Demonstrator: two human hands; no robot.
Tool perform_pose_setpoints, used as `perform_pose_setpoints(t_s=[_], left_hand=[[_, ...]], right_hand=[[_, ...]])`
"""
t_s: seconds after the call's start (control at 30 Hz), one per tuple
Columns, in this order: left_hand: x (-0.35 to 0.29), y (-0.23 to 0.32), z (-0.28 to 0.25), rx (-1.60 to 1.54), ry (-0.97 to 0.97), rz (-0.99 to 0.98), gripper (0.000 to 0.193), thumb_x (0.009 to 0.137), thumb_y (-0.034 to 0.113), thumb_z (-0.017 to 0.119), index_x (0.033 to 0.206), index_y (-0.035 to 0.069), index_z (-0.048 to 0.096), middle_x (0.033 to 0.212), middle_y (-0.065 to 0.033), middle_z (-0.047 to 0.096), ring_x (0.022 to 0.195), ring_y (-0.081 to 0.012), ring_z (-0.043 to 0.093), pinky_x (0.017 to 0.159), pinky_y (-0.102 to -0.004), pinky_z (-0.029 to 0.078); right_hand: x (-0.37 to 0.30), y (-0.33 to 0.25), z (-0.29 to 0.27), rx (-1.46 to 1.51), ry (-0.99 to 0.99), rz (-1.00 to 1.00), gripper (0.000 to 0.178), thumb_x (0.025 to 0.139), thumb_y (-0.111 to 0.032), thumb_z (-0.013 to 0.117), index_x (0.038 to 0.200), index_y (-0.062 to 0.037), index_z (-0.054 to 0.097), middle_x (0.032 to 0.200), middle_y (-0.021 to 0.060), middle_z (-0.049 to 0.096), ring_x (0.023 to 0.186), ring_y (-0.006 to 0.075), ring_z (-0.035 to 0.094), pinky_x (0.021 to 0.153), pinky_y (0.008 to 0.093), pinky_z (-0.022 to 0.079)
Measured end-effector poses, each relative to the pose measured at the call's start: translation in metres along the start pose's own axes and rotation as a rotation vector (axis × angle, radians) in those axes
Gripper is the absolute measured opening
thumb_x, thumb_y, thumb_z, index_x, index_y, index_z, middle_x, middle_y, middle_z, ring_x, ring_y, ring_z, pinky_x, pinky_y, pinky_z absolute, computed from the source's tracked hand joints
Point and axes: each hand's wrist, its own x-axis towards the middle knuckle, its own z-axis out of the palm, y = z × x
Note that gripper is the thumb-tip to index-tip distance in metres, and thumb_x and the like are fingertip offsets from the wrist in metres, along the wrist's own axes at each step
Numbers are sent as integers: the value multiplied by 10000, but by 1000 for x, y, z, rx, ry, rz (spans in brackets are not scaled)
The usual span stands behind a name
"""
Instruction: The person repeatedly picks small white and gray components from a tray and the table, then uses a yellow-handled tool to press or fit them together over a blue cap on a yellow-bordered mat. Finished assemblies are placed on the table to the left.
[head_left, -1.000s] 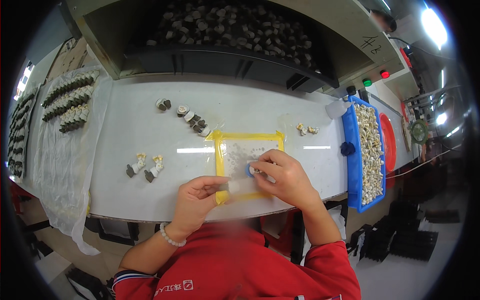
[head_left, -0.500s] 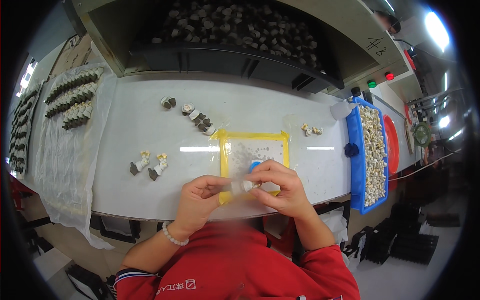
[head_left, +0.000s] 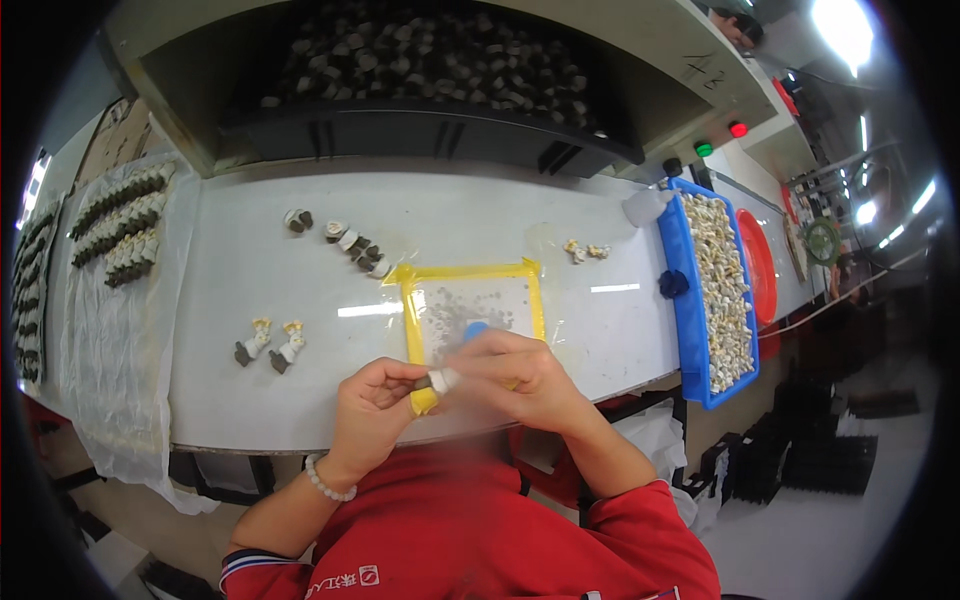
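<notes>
My left hand (head_left: 378,412), with a beaded bracelet at the wrist, pinches a small white-and-dark figurine body (head_left: 438,381) between thumb and fingers. My right hand (head_left: 528,378) comes close to its white end with the fingers drawn together. Blur and the hand itself hide what the right fingers hold. Under and beyond the hands lies a yellow-taped rectangle (head_left: 412,315) with grey smudges inside. A blue round object (head_left: 475,330) sits within it, partly behind the right hand. On the left stand two joined figurines (head_left: 289,346), white with dark bases and yellowish tops.
Several loose body pieces (head_left: 352,243) lie beyond the tape. Small white-and-gold parts (head_left: 586,251) lie right of it. A blue tray (head_left: 688,335) full of such parts and a white bottle (head_left: 645,207) stand at right. Rows of figurines (head_left: 120,225) cover a plastic sheet (head_left: 125,350) at left. A dark bin (head_left: 400,135) is at back.
The camera view has shifted, moving the scene leftward. The right hand has turned further over the piece, and the white part seen between its fingers before is now hidden. The dark end shows at the left fingers.
</notes>
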Motion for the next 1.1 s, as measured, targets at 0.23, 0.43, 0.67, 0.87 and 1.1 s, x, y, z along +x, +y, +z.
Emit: perform_pose_setpoints(t_s=[0.23,0.43,0.67,0.87,1.1], left_hand=[[-19,34,-30,1170,7,596,304,681,-67,664,981,-64,616,970,-190,612,809,-310,614,700,-376,509],[-21,60,-55,1764,244,787,346,664,-31,671,1005,-55,616,1012,-199,550,915,-366,532,782,-429,459],[32,80,-6,1719,110,805,394,685,-56,606,1078,-46,595,1118,-197,547,1002,-340,535,829,-406,450],[70,73,-3,1976,-90,726,303,742,30,550,1037,-11,608,1021,-133,565,964,-261,529,803,-343,425],[65,71,1,1709,-111,716,333,709,36,600,1038,-17,596,930,-126,563,885,-260,539,742,-342,443]], right_hand=[[-9,36,-68,-451,376,63,164,781,-21,673,943,-6,685,940,99,648,774,190,624,677,280,495],[3,56,-102,-758,568,155,214,775,-96,664,978,-29,648,921,123,616,795,281,610,695,355,492],[8,54,-80,-975,423,90,167,748,-89,639,907,-40,649,835,137,589,768,329,590,689,399,493],[-5,26,-78,-695,261,196,195,770,-105,665,946,-23,656,851,119,595,757,275,595,690,360,497],[-6,54,-96,-665,143,-31,249,720,8,646,966,-32,653,963,83,626,879,237,603,710,313,516]])
